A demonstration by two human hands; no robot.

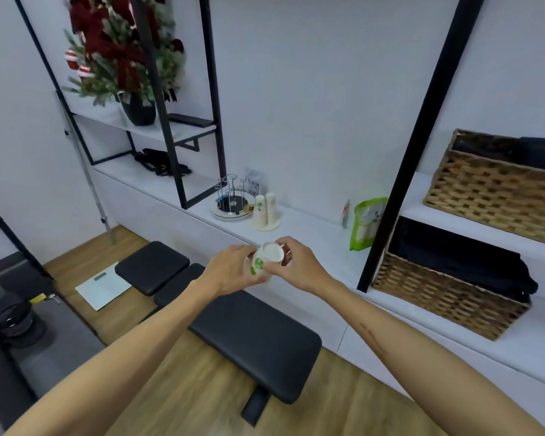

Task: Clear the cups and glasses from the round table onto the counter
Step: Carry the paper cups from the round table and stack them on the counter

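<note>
Now both my hands grasp white paper cup with green print [262, 260], left hand [230, 272] and right hand [296, 265], above near edge of white counter [309, 234].

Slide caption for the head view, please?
Both hands hold a paper cup before the white counter.

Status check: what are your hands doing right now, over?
Both hands, left and right, gripping one paper cup. Held above white counter. Cup stacks ahead; path open.
</note>
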